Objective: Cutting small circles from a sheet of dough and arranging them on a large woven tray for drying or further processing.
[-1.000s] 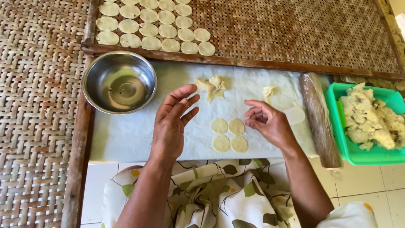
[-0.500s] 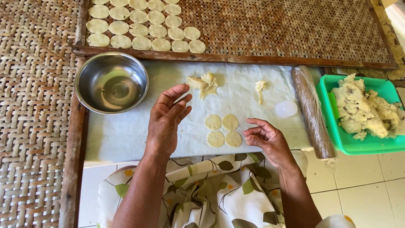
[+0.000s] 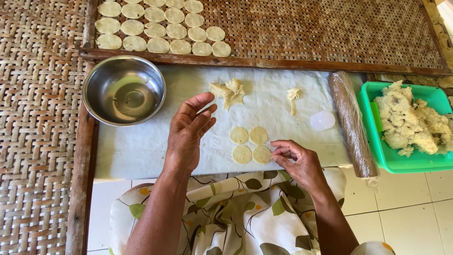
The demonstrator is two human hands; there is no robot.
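- head view: i count four dough discs (image 3: 250, 145) in a square near the white sheet's (image 3: 141, 146) front edge, two dough scraps (image 3: 228, 91) toward its back edge.
- my left hand (image 3: 188, 134) hovers left of them, fingers spread, holding nothing.
- my right hand (image 3: 298, 159), fingers curled at the front edge, touches the nearest disc, gripping nothing.

Soft even daylight, sharp focus

Left hand (image 3: 188, 134) open, fingers spread; right hand (image 3: 297, 160) fingers curled, pinching.
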